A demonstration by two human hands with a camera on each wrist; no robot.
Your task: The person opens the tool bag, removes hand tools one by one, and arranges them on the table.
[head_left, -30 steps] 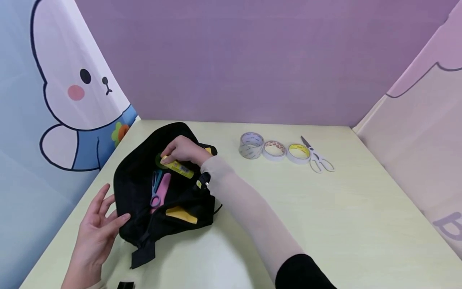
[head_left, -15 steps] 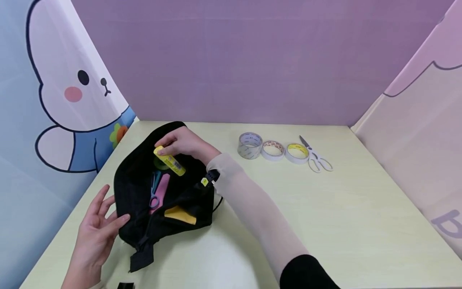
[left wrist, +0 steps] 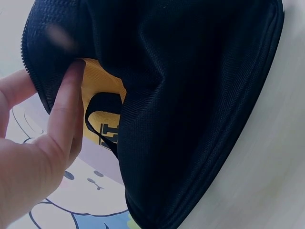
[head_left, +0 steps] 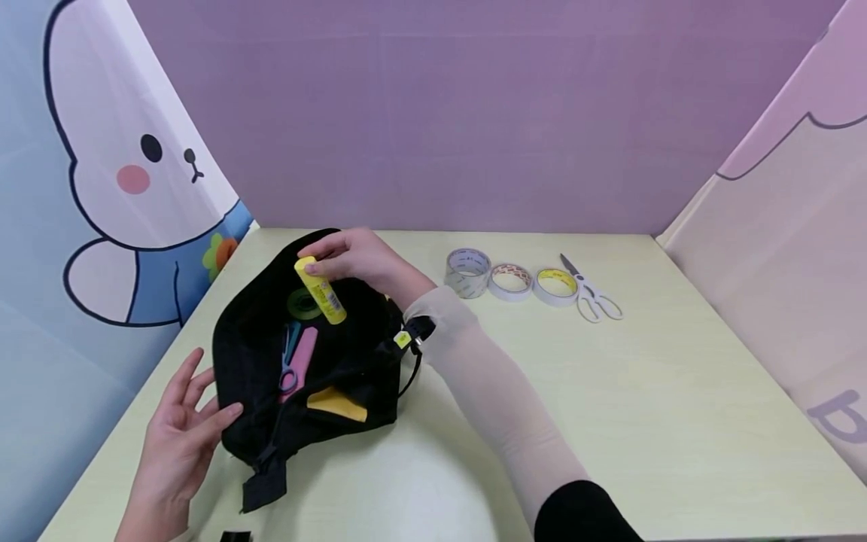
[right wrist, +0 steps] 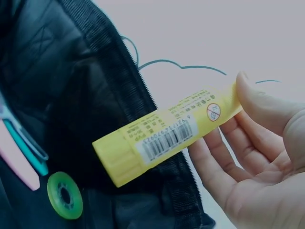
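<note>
In the head view my right hand [head_left: 362, 260] pinches a yellow glue stick [head_left: 321, 291] by one end, above the mouth of a black zippered bag [head_left: 250, 339]. The right wrist view shows the glue stick [right wrist: 157, 136] tilted, its barcode visible, with thumb and fingers at its far end. My left hand [head_left: 179, 436] holds the bag's left edge. In the left wrist view the thumb and fingers of that hand [left wrist: 43, 148] lie on either side of the zippered edge [left wrist: 38, 81]. Inside the bag lie blue-teal scissors [head_left: 289, 357], a long pink object [head_left: 306, 354] and a green tape roll [head_left: 302, 303].
To the right on the pale table [head_left: 609, 421] stand a wide clear tape roll [head_left: 467, 282], two narrower tape rolls [head_left: 511, 284] [head_left: 555, 290] and white-handled scissors [head_left: 596, 297]. A purple backdrop [head_left: 433, 113] rises behind. Yellow fabric [head_left: 336, 404] shows at the bag's front.
My right hand has lifted the glue stick up from the bag's interior, and the stick has turned more upright. The green tape roll shows more fully. My left hand stays at the bag's edge.
</note>
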